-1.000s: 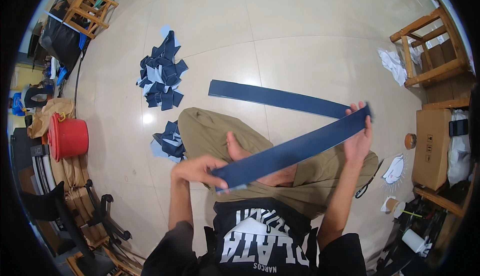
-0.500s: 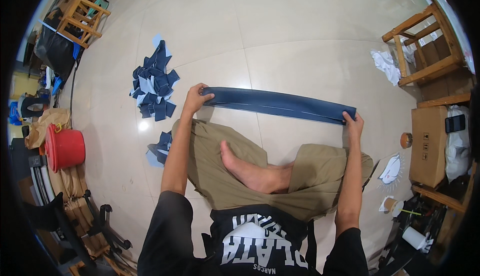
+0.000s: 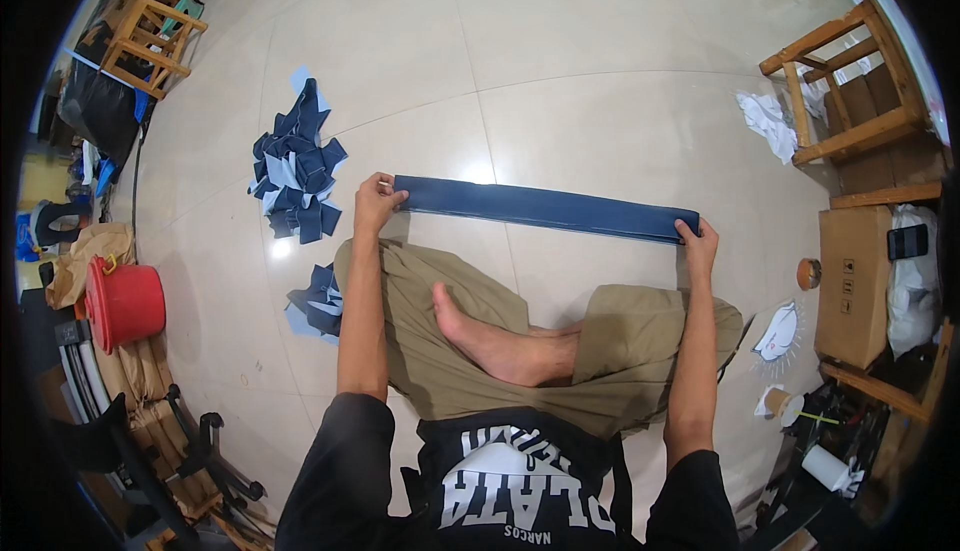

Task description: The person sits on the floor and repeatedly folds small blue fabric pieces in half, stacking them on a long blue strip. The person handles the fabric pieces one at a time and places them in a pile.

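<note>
A long dark blue denim strip [image 3: 540, 208], with a pale line along its near edge, is stretched between my two hands above the tiled floor, beyond my crossed legs. Its left end is pinched by my left hand [image 3: 377, 203], thumb on top. At the other end my right hand [image 3: 699, 241] grips the strip the same way, sitting a little nearer to me. The fingers beneath the cloth are hidden on both sides. Left of my left hand lies a heap of dark and light blue denim pieces [image 3: 297, 166]. A smaller pile of denim pieces [image 3: 318, 301] lies beside my left knee.
At left stand a red lidded bucket [image 3: 135, 301], a black wheeled base [image 3: 205, 441] and a wooden stool [image 3: 155, 36]. On the right are another wooden stool [image 3: 855, 86], crumpled white paper [image 3: 767, 126], a cardboard box [image 3: 852, 286], a thread spool [image 3: 785, 407] and a white cutout [image 3: 776, 331].
The strip now lies flatter and tauter, its earlier open fold brought together. Both hands sit slightly further left in the view, which has itself shifted a little.
</note>
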A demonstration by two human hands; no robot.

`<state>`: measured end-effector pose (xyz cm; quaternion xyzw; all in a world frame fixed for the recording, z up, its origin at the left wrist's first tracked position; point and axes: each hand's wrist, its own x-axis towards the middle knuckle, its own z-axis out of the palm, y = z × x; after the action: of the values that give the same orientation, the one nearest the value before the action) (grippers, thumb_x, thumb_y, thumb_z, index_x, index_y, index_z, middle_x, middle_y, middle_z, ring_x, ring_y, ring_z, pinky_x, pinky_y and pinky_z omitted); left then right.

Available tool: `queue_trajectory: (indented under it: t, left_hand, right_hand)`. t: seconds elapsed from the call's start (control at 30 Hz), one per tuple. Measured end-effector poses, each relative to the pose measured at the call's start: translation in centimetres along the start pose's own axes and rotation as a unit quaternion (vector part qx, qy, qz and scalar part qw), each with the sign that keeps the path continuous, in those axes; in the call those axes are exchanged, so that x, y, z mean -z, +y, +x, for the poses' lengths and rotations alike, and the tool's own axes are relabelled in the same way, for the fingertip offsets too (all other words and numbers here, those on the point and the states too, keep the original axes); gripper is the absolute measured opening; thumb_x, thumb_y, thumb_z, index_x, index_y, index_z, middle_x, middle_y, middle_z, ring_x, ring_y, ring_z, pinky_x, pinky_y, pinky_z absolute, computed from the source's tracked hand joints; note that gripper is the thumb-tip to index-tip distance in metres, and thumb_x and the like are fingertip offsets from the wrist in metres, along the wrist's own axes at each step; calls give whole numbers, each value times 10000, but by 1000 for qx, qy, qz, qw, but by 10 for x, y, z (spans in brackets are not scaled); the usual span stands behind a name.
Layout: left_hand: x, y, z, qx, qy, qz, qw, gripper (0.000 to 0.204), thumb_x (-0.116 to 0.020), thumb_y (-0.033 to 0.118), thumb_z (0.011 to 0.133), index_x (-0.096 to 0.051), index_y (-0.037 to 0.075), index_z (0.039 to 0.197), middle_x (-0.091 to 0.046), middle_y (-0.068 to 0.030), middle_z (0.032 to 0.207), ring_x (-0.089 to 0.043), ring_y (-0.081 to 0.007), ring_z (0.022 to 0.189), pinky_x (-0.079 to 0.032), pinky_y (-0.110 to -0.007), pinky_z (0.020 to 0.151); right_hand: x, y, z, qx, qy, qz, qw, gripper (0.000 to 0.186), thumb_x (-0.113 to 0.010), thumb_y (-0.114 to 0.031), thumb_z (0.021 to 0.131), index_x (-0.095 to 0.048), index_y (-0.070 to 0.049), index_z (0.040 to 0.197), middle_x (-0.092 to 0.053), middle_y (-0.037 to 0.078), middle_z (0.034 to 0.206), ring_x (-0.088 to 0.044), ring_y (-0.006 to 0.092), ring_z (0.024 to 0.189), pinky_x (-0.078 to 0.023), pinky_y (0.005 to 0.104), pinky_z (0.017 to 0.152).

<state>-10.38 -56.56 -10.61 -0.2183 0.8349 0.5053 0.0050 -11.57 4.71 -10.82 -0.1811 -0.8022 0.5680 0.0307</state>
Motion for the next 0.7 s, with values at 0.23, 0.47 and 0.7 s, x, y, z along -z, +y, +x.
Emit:
queue_trajectory:
  t: [0.23, 0.47, 0.7]
  left_hand:
    - [-3, -4, 1, -13, 10, 53, 998, 370, -833, 46, 699, -633, -4, 1006, -616, -66, 726, -611, -129, 611, -535, -284, 521]
    - [4, -2, -3, 3, 59, 103, 993, 342, -844, 30, 660, -646, 19, 939, -631, -63, 675, -625, -142, 581, -498, -284, 504]
    - [3, -6, -2, 2, 67, 122, 990, 357, -870, 66, 643, -648, 32, 921, -647, -65, 682, -617, -151, 578, -492, -305, 538]
  right_hand:
    - [10, 24, 7, 32, 27, -52, 998, 186, -779, -112, 782, -698, 24, 879, -647, 25, 719, -530, 103, 651, -440, 269, 630]
    - [1, 16, -3, 18, 43, -85, 995, 213, -798, -121, 762, -706, 5, 905, -675, 46, 739, -592, 120, 670, -471, 277, 643]
    - [7, 30, 3, 0, 81, -148, 986, 287, -817, -181, 740, -716, -21, 955, -704, 75, 783, -649, 164, 704, -508, 308, 677]
